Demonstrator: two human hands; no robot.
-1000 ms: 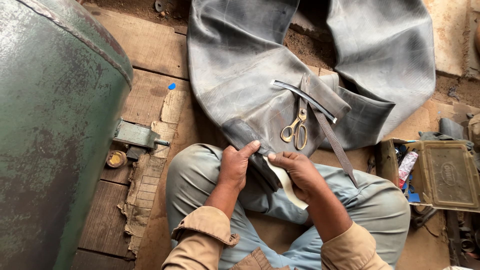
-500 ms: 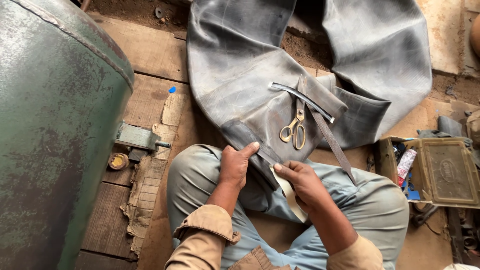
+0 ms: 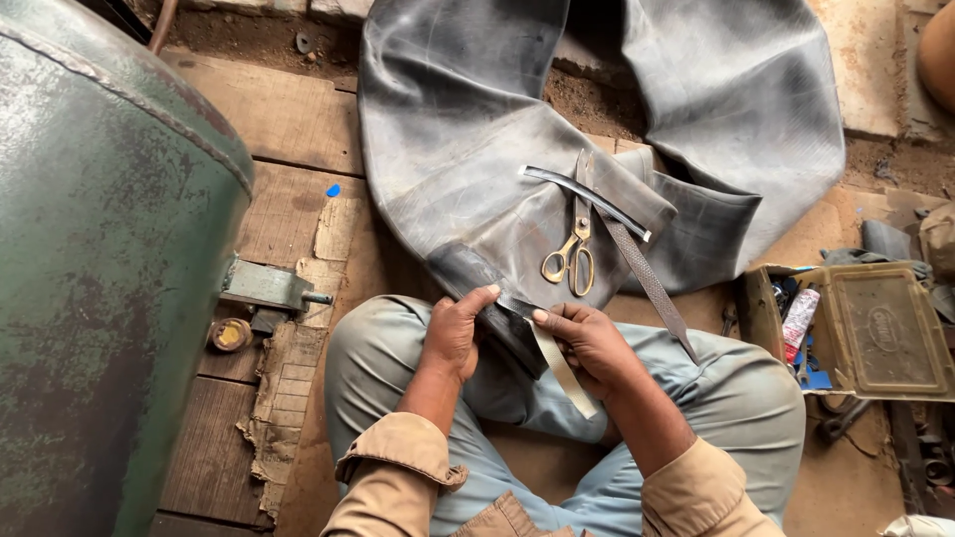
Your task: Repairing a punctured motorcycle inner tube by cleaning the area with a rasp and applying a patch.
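A big grey rubber inner tube (image 3: 468,129) lies flat on the floor and reaches over my lap. My left hand (image 3: 458,333) presses a dark folded part of the tube (image 3: 477,278) against my knee. My right hand (image 3: 587,343) pinches a pale strip (image 3: 562,368) that hangs from that spot down over my lap. On the tube beyond my hands lie brass-handled scissors (image 3: 572,244), a long rough metal file (image 3: 647,278) and a narrow black rubber strip (image 3: 587,199).
A large green metal tank (image 3: 99,259) fills the left side, with a small valve fitting (image 3: 269,288) at its base. An open metal box (image 3: 865,328) of tools and a small tube sits at the right. Wooden planks (image 3: 269,109) and torn cardboard (image 3: 293,368) cover the floor.
My right hand has drawn the pale strip a little down and toward me. My left hand has stayed pressed on the tube fold.
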